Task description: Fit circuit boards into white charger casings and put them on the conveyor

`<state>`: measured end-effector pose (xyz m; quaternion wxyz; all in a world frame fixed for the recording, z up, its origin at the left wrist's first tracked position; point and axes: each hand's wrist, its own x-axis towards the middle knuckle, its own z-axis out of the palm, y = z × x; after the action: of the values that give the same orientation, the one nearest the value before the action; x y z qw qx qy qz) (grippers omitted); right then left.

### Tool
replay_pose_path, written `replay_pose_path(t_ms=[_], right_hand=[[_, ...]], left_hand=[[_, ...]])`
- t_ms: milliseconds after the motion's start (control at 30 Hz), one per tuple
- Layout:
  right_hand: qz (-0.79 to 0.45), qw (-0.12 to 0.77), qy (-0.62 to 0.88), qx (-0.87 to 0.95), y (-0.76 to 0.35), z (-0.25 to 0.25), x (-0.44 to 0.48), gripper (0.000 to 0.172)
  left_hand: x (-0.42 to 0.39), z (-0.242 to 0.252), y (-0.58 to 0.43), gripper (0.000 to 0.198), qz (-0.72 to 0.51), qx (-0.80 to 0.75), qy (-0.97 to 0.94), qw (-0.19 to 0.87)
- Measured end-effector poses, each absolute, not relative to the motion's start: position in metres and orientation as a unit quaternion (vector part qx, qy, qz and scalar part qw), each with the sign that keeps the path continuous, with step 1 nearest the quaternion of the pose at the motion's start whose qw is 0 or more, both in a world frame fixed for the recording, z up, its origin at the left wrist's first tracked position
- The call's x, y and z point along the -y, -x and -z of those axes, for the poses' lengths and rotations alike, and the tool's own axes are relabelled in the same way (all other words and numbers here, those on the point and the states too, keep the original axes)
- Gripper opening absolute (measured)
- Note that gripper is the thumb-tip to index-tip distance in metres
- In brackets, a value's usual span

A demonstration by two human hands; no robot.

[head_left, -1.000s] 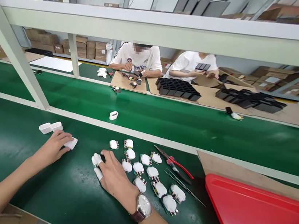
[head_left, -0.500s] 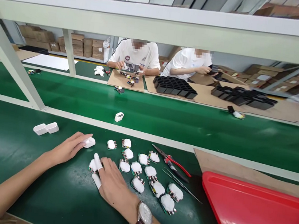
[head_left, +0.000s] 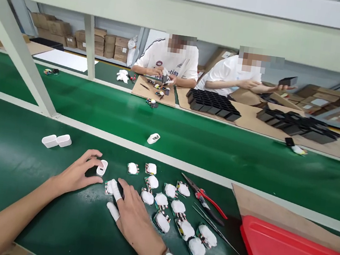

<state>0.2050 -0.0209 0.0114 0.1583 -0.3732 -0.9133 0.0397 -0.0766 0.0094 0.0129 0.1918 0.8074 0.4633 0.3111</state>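
Smooth green tabletop (head_left: 71, 229), left hand (head_left: 75, 177) touching rounded plastic shell (head_left: 101, 171), grip unclear, right hand (head_left: 136, 217) unclenched, sheathed finger (head_left: 116, 192) on lumpy white-topped board (head_left: 108, 186), both left of red-handled pliers (head_left: 201, 193).

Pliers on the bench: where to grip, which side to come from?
Likely best by the handles, right hand coming from above and the right. The pliers lie with slim jaws pointing away and left, handles trailing toward the near right, spread enough to grasp. Mind the tweezers alongside, on the near side.
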Motion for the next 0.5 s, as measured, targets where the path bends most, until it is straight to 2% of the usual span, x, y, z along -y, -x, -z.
replay_pose_path(t_ms=[67, 100, 267, 400, 500], right_hand=[[-0.015, 0.153, 0.363, 0.919, -0.205, -0.005, 0.02, 0.014], [-0.011, 0.154, 0.357, 0.921, -0.205, -0.001, 0.02, 0.018], [-0.052, 0.228, 0.342, 0.91, -0.205, 0.007, 0.016, 0.04], [-0.08, 0.341, 0.365, 0.863, -0.205, -0.007, 0.017, 0.049], [-0.064, 0.372, 0.355, 0.855, -0.206, -0.016, 0.018, 0.053]], left_hand=[[-0.008, -0.011, 0.077, 0.06, -0.293, -0.484, -0.791, 0.234], [-0.008, -0.008, 0.077, 0.067, -0.281, -0.496, -0.783, 0.247], [-0.004, 0.002, 0.074, 0.062, -0.273, -0.518, -0.768, 0.259], [0.003, -0.003, 0.066, 0.062, -0.29, -0.483, -0.792, 0.234], [0.009, -0.011, 0.058, 0.06, -0.285, -0.456, -0.818, 0.203]])
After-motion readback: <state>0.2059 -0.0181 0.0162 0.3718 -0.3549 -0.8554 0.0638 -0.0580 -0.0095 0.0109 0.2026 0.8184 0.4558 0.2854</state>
